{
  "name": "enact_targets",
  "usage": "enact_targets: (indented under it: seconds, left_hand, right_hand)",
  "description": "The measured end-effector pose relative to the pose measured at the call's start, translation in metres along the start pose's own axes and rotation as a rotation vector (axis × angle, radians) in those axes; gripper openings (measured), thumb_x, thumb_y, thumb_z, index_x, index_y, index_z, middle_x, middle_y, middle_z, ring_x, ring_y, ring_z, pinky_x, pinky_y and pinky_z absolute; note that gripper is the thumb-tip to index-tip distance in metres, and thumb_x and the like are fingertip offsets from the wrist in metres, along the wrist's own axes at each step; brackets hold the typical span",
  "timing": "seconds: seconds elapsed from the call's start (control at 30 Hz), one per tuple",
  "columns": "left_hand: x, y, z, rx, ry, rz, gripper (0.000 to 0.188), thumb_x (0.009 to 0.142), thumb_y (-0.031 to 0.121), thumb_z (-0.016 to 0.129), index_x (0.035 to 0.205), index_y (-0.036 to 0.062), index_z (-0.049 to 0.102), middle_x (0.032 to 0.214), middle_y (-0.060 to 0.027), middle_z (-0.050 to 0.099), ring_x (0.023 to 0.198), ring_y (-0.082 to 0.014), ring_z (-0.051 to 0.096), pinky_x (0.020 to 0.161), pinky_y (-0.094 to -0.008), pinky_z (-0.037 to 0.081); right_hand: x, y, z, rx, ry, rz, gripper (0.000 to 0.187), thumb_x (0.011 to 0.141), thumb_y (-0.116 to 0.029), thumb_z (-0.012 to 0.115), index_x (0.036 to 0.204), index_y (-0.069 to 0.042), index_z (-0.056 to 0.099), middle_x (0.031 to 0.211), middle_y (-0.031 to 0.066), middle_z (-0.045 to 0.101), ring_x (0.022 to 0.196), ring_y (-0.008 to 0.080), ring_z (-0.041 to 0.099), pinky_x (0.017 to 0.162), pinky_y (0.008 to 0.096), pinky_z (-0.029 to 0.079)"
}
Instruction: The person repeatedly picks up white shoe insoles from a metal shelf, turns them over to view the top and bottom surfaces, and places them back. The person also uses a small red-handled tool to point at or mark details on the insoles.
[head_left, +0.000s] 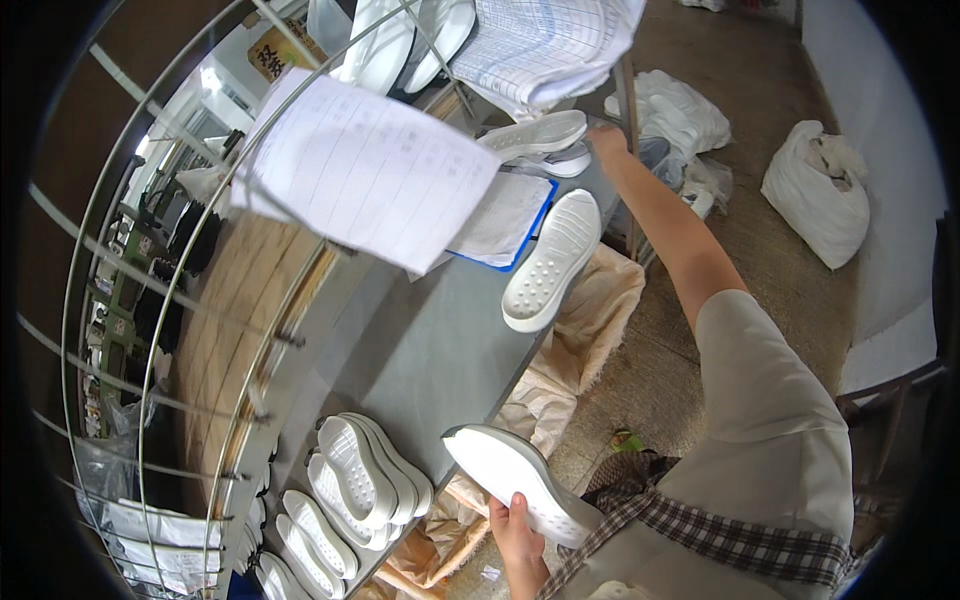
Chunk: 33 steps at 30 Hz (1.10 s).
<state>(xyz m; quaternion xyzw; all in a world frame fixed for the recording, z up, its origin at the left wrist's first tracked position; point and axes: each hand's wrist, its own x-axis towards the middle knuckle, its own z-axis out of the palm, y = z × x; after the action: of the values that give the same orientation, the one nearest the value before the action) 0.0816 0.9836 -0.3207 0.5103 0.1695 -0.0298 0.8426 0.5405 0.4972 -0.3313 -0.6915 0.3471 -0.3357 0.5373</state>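
My left hand is closed on a white shoe sole with a dark rim at its far end. The thumb lies across its smooth face, and it hangs past the near edge of the grey table. Stretched far forward, my right hand is at the ends of stacked white and grey soles; its fingers are mostly hidden. Between my hands, a single white sole with raised dots lies along the table edge, close to a blue-edged clipboard with paper.
Several white soles are grouped on the grey table. A curved metal rack borders it, with a lined paper sheet hanging there. Cream sacking sits below the edge. A white bag stands on the floor.
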Motion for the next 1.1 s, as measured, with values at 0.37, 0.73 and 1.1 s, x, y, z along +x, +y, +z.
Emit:
enact_targets:
  seconds: [0.37, 0.73, 1.1]
  left_hand:
    - [0.023, 0.002, 0.046, 0.030, 0.125, 0.081, 0.038, 0.086, 0.006, 0.059, 0.120, -0.0015, 0.044, 0.105, -0.0102, 0.059, 0.091, -0.0172, 0.057, 0.080, -0.0295, 0.046]
    - [0.042, 0.009, 0.042, 0.299, 0.174, 0.178, 0.025, 0.093, 0.001, 0.042, 0.114, -0.0038, 0.054, 0.120, -0.0135, 0.051, 0.104, -0.0198, 0.051, 0.091, -0.0314, 0.042]
    - [0.031, 0.029, 0.051, 0.593, -0.257, 0.518, 0.059, 0.091, 0.050, 0.040, 0.122, 0.0012, 0.053, 0.126, -0.0162, 0.037, 0.120, -0.0306, 0.038, 0.104, -0.0416, 0.027]
  right_hand:
    - [0.050, -0.039, 0.029, 0.072, -0.238, -0.042, 0.030, 0.078, -0.025, 0.064, 0.091, 0.002, 0.064, 0.083, 0.0166, 0.065, 0.078, 0.0249, 0.065, 0.066, 0.0341, 0.051]
    - [-0.095, -0.143, -0.081, 0.784, -0.754, -0.076, 0.026, 0.081, -0.020, 0.064, 0.096, 0.002, 0.061, 0.087, 0.0077, 0.064, 0.072, 0.0149, 0.061, 0.064, 0.0281, 0.050]
    - [-0.292, -0.190, -0.113, 0.528, -1.418, -0.083, 0.021, 0.086, -0.016, 0.060, 0.094, 0.003, 0.063, 0.083, 0.0057, 0.065, 0.073, 0.0101, 0.061, 0.064, 0.0240, 0.048]
